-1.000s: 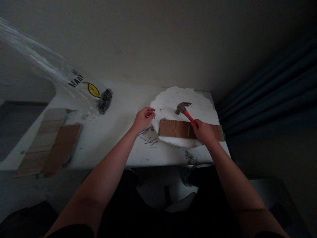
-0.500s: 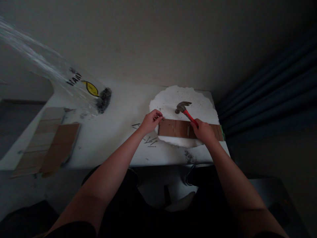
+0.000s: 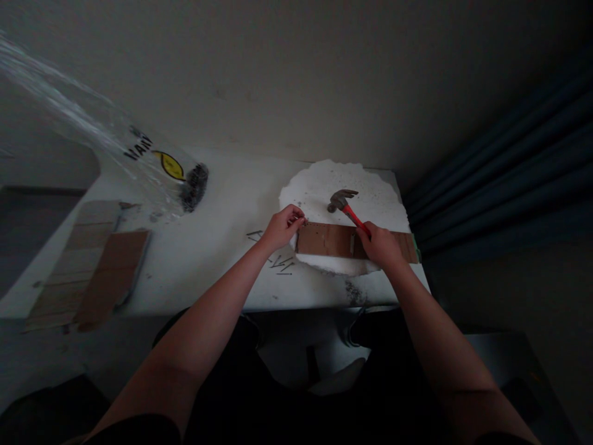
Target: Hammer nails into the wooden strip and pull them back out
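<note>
My right hand [image 3: 382, 246] is closed round the red handle of a claw hammer [image 3: 353, 216]. The hammer's metal head is raised over the white round sheet, just beyond a brown wooden board [image 3: 327, 240]. At the board's far left corner, my left hand [image 3: 286, 224] pinches with thumb and fingertips. Whatever is between those fingertips is too small to make out. Several loose nails [image 3: 281, 264] lie on the table near my left wrist. The board rests on the ragged-edged white sheet [image 3: 306, 185], with a green strip at its right end.
Two wooden pieces [image 3: 113, 272] lie at the white table's [image 3: 199, 272] left end. A clear plastic bag [image 3: 152, 154] with a yellow print hangs at the upper left. Dark debris [image 3: 354, 292] sits by the front edge. A blue curtain [image 3: 509, 142] is on the right.
</note>
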Tool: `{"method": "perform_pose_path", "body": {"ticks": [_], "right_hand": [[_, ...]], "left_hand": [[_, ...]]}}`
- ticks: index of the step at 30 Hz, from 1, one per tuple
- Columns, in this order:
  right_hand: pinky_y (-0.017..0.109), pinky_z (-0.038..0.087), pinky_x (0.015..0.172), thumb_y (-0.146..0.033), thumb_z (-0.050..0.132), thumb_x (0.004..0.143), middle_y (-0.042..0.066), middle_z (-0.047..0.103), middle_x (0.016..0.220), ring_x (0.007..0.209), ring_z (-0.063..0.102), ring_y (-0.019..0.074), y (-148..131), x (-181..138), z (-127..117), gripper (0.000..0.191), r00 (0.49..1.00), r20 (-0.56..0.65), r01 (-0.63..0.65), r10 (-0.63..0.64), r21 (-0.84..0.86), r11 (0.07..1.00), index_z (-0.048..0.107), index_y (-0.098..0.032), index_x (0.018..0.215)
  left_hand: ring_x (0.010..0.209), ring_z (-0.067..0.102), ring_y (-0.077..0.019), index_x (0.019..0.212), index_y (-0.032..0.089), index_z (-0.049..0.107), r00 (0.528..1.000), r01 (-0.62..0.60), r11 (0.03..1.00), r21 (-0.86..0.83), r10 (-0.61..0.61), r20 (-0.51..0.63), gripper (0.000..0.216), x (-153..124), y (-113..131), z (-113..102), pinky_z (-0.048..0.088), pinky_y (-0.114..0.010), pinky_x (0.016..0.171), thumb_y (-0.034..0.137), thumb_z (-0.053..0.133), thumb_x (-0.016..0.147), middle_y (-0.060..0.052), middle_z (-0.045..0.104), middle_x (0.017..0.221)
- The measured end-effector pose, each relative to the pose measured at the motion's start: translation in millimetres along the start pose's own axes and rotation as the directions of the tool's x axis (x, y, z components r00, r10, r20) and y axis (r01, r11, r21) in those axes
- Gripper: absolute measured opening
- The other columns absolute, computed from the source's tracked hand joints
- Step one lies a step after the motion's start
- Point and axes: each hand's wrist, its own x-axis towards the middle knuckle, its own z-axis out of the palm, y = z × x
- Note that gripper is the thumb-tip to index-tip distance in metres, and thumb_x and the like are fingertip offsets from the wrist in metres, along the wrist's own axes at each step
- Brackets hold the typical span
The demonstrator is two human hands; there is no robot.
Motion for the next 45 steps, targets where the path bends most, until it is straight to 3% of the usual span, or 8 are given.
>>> {"method": "perform_pose_path", "body": {"ticks": [29,38,45], "right_hand": [[0.032,0.038,0.068,-0.045,0.033,0.101,0.012,0.073,0.095,0.083,0.066,0.0272,1.1,0.4,-0.2,0.038,1.0,0.002,0.002,-0.002,0.002,1.0,0.061,-0.021,0.113],[0.031,0.039,0.069,-0.044,0.034,0.101,0.013,0.072,0.096,0.084,0.066,0.0267,-2.3,-0.5,-4.2,0.039,0.999,0.024,-0.024,0.024,-0.011,1.0,0.061,-0.02,0.114],[0.031,0.036,0.066,-0.046,0.035,0.1,0.011,0.073,0.092,0.079,0.065,0.026,-8.1,-9.2,-19.1,0.039,0.998,-0.054,0.04,-0.04,0.008,0.999,0.063,-0.023,0.116]], "left_hand": [[0.076,0.064,-0.0133,0.094,0.019,0.057,0.999,-0.039,0.999,0.019,0.039,-0.015,0.007,1.1,0.2,1.1,0.05,-0.027,0.069,0.021,0.058,0.088,-0.002,0.068,0.084],[0.076,0.063,-0.0138,0.096,0.02,0.058,0.997,-0.072,0.99,0.12,0.074,-0.01,0.008,-0.7,2.4,1.9,0.049,-0.027,0.069,0.024,0.058,0.089,-0.002,0.068,0.084],[0.072,0.062,-0.0136,0.098,0.02,0.061,0.997,-0.078,0.974,0.213,0.08,0.002,0.011,-1.9,7.1,2.8,0.05,-0.026,0.07,0.026,0.056,0.09,-0.001,0.068,0.083]]}}
